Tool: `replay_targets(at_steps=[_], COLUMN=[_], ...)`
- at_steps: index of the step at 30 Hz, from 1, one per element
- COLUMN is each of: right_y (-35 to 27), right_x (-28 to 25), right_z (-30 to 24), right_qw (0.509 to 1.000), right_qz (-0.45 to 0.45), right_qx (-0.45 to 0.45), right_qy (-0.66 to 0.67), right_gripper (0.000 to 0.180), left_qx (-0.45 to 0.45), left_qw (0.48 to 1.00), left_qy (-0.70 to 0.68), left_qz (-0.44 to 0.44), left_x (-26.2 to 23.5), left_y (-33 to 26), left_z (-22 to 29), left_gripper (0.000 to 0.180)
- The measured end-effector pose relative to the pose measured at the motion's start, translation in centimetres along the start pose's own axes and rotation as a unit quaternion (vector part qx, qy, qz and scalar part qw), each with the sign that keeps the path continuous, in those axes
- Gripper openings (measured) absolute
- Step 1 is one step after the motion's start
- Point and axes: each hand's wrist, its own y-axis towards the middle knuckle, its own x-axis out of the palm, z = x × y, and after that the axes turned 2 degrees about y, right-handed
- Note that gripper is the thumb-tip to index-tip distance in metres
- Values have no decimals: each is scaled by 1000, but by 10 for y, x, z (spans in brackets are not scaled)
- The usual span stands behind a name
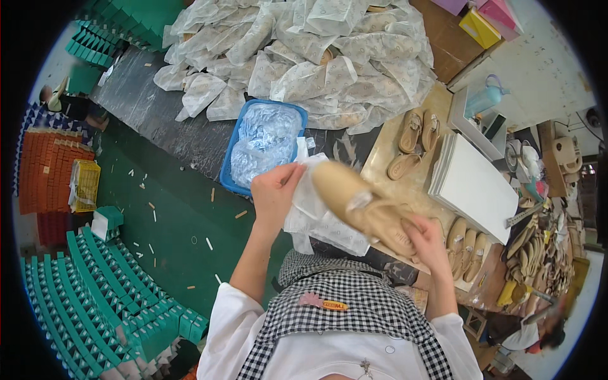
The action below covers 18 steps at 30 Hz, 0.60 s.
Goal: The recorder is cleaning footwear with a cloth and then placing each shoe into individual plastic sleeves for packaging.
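Note:
My right hand [428, 246] is closed round the heel end of a tan flat shoe [345, 193], which is tilted with its rounded end up and to the left. A bit of white material shows at the shoe's middle. I cannot tell whether a second shoe lies against it. A thin white printed bag [316, 226] hangs from my left hand [275, 192], its top pinched between thumb and fingers. The shoe overlaps the bag in view; whether any part is inside is unclear. Just beyond my left hand stands a blue basket [226, 171] holding crumpled clear-blue plastic [263, 142].
A heap of wrapped shoes [304, 69] covers the far dark table [152, 79]. On the right bench are loose tan shoes [411, 139], a white stack of sheets [478, 187] and more shoes [465, 250]. Green boxes [107, 297] stand at left. Other people [535, 332] are farther off.

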Motion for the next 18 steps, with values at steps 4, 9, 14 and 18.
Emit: replay_targets(at_steps=[4, 9, 14, 18], right_y=[4, 37, 141, 231], right_x=[44, 61, 145, 185], right_z=[-11, 18, 8, -84], right_qw=[937, 990, 964, 982], right_qz=[31, -74, -112, -86], right_qx=[-119, -83, -78, -166], right_qy=[-328, -92, 228, -2], right_gripper=[27, 42, 42, 51], left_qx=[244, 191, 125, -80], left_qw=[963, 977, 990, 979], left_qy=[64, 48, 6, -104], left_qz=[-99, -79, -72, 154], left_x=[5, -1, -9, -82], left_y=[-37, -42, -61, 16], left_z=[18, 10, -4, -14], left_gripper=[12, 16, 11, 8])
